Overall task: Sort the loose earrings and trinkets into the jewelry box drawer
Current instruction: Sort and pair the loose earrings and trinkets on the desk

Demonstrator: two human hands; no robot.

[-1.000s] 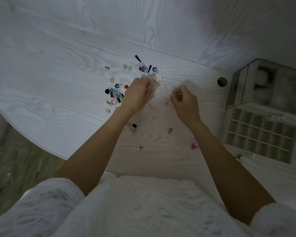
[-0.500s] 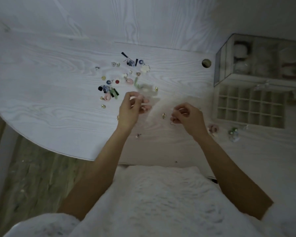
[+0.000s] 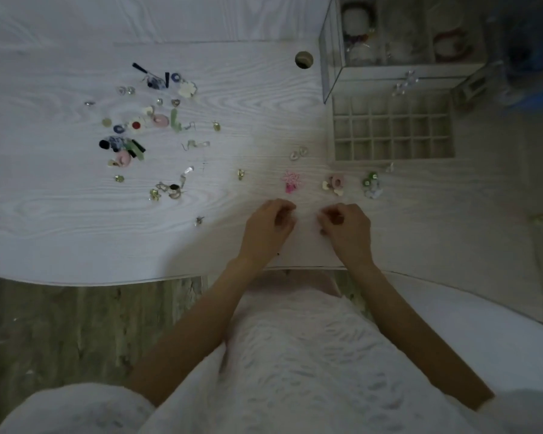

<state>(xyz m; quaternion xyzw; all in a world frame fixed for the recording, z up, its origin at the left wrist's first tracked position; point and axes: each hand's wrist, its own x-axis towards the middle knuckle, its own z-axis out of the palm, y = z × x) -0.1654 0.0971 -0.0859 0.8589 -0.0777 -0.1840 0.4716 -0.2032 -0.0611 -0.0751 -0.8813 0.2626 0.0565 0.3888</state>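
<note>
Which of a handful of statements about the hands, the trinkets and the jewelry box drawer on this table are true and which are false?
1. The jewelry box drawer is pulled out, its compartments showing. True.
2. The left hand rests inside the drawer. False: it is near the table's front edge, apart from the drawer.
3. The pink trinket lies on the table beyond the hands. True.
4. The right hand lies flat with straight fingers. False: its fingers are curled.
5. Most trinkets lie right of the drawer. False: they lie left of it.
</note>
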